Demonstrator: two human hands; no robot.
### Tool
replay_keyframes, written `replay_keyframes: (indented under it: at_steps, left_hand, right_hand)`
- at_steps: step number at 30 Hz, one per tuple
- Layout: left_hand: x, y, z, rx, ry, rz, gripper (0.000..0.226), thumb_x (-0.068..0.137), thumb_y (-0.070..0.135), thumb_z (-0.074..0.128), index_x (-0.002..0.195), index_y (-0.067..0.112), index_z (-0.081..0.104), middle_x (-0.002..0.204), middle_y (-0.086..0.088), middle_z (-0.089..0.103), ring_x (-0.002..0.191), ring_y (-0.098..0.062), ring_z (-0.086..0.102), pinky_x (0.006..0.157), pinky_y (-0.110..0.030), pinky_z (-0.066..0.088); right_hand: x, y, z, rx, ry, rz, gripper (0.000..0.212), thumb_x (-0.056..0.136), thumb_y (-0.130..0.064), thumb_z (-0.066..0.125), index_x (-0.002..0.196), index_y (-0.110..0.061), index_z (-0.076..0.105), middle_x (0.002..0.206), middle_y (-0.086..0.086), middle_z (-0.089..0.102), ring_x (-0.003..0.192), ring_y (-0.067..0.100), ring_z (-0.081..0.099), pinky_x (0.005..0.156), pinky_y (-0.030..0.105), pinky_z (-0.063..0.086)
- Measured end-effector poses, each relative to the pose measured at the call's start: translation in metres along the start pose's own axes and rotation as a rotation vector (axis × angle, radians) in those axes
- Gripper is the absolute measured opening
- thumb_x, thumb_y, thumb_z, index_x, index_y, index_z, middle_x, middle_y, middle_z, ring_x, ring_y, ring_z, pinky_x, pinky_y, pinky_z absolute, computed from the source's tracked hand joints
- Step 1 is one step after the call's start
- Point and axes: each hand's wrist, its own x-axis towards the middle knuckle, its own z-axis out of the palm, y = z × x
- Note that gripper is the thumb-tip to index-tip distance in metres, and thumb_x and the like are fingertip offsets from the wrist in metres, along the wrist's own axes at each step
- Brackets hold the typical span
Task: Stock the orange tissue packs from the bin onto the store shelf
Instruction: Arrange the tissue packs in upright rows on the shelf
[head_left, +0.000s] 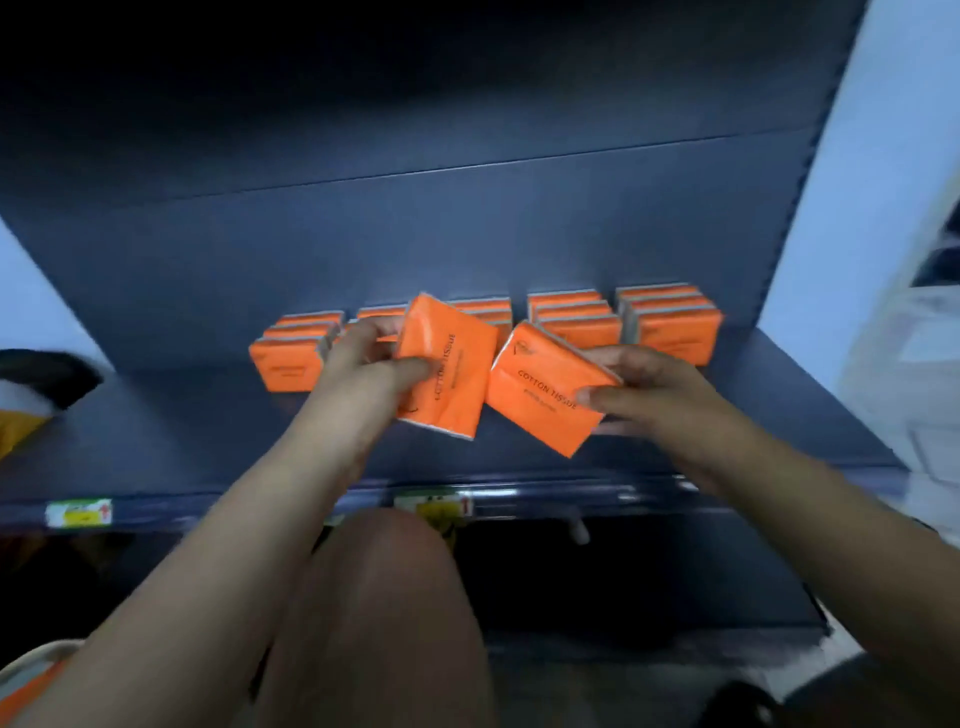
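You've got one flat orange plastic-wrapped tissue pack pinched in your left hand and a second orange "Cotton Tissue" pack gripped by its corner in your right hand, both hovering over the dark blue metal store shelf. Five rows of orange packs already stand upright at the back. Honestly, I'd turn each pack upright with the label facing you before it goes down, then slide it snug against the front of a row so the faces line up. The left one's tilted quite a bit, so square it first. The bin looks to be at the bottom left, barely in view.
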Motion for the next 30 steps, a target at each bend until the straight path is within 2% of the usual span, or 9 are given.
replay_keyframes:
  at_steps: [3, 6, 8, 11, 14, 17, 20, 24, 30]
  left_hand:
    - [0.017, 0.001, 0.053, 0.117, -0.162, 0.089, 0.039, 0.087, -0.011, 0.069, 0.112, 0.018, 0.066, 0.093, -0.001, 0.073, 0.075, -0.009, 0.071, 0.065, -0.021, 0.057]
    - [0.037, -0.001, 0.093, 0.250, -0.250, 0.150, 0.044, 0.085, -0.009, 0.074, 0.120, 0.016, 0.069, 0.098, -0.002, 0.067, 0.083, -0.015, 0.066, 0.065, -0.024, 0.052]
    - [0.049, 0.001, 0.112, 0.300, -0.265, 0.168, 0.048, 0.084, -0.006, 0.077, 0.124, 0.018, 0.070, 0.103, -0.004, 0.065, 0.090, -0.018, 0.066, 0.071, -0.027, 0.052]
    - [0.064, 0.006, 0.136, 0.377, -0.301, 0.175, 0.047, 0.084, -0.007, 0.077, 0.123, 0.020, 0.070, 0.099, -0.002, 0.065, 0.079, -0.012, 0.066, 0.064, -0.019, 0.054]
    - [0.079, 0.002, 0.151, 0.435, -0.333, 0.182, 0.045, 0.083, -0.009, 0.078, 0.115, 0.021, 0.070, 0.096, 0.000, 0.066, 0.080, -0.012, 0.065, 0.073, -0.021, 0.054]
    - [0.091, -0.008, 0.159, 0.493, -0.351, 0.208, 0.043, 0.080, -0.008, 0.081, 0.106, 0.025, 0.070, 0.096, 0.006, 0.066, 0.087, -0.009, 0.064, 0.081, -0.022, 0.053]
    - [0.097, -0.017, 0.161, 0.554, -0.389, 0.254, 0.042, 0.079, -0.010, 0.080, 0.108, 0.020, 0.071, 0.097, 0.008, 0.069, 0.088, -0.003, 0.065, 0.086, -0.023, 0.055]
    - [0.099, -0.028, 0.161, 0.557, -0.406, 0.281, 0.043, 0.078, -0.012, 0.081, 0.107, 0.018, 0.071, 0.094, 0.014, 0.068, 0.079, 0.014, 0.063, 0.075, -0.007, 0.049]
    - [0.109, -0.043, 0.161, 0.562, -0.427, 0.307, 0.049, 0.076, -0.005, 0.085, 0.103, 0.034, 0.074, 0.101, 0.010, 0.074, 0.098, -0.008, 0.071, 0.088, -0.029, 0.057]
  right_hand:
    - [-0.009, 0.014, -0.049, 0.017, 0.136, 0.007, 0.031, 0.089, 0.000, 0.073, 0.114, -0.017, 0.074, 0.110, 0.004, 0.077, 0.109, 0.024, 0.073, 0.095, 0.050, 0.060]
    - [-0.007, 0.020, -0.087, -0.111, 0.199, -0.002, 0.030, 0.086, 0.001, 0.076, 0.106, -0.022, 0.076, 0.103, 0.002, 0.076, 0.102, 0.022, 0.074, 0.095, 0.048, 0.060]
    - [0.000, 0.023, -0.110, -0.287, 0.213, -0.053, 0.032, 0.084, -0.006, 0.079, 0.107, -0.027, 0.076, 0.102, -0.005, 0.077, 0.098, 0.015, 0.073, 0.093, 0.037, 0.059]
    - [0.012, 0.026, -0.143, -0.688, 0.270, -0.159, 0.037, 0.083, -0.012, 0.079, 0.115, -0.031, 0.073, 0.103, -0.015, 0.070, 0.090, 0.005, 0.062, 0.078, 0.005, 0.041]
    - [0.028, 0.033, -0.166, -0.802, 0.295, -0.235, 0.039, 0.080, -0.007, 0.077, 0.115, -0.024, 0.072, 0.099, -0.013, 0.064, 0.089, 0.007, 0.057, 0.071, -0.003, 0.033]
    - [0.047, 0.043, -0.180, -0.839, 0.282, -0.248, 0.038, 0.079, -0.001, 0.074, 0.111, -0.021, 0.073, 0.096, -0.008, 0.066, 0.086, 0.012, 0.059, 0.072, 0.003, 0.039]
    - [0.062, 0.058, -0.183, -0.926, 0.262, -0.286, 0.045, 0.077, -0.005, 0.077, 0.120, -0.018, 0.072, 0.113, 0.007, 0.068, 0.101, 0.028, 0.064, 0.090, 0.034, 0.052]
    - [0.073, 0.078, -0.183, -0.942, 0.326, -0.317, 0.045, 0.084, -0.006, 0.077, 0.128, -0.013, 0.070, 0.125, 0.014, 0.062, 0.110, 0.036, 0.063, 0.097, 0.044, 0.052]
    - [0.089, 0.093, -0.185, -1.058, 0.424, -0.359, 0.045, 0.086, -0.005, 0.073, 0.130, -0.014, 0.069, 0.123, 0.017, 0.060, 0.113, 0.043, 0.057, 0.096, 0.051, 0.052]
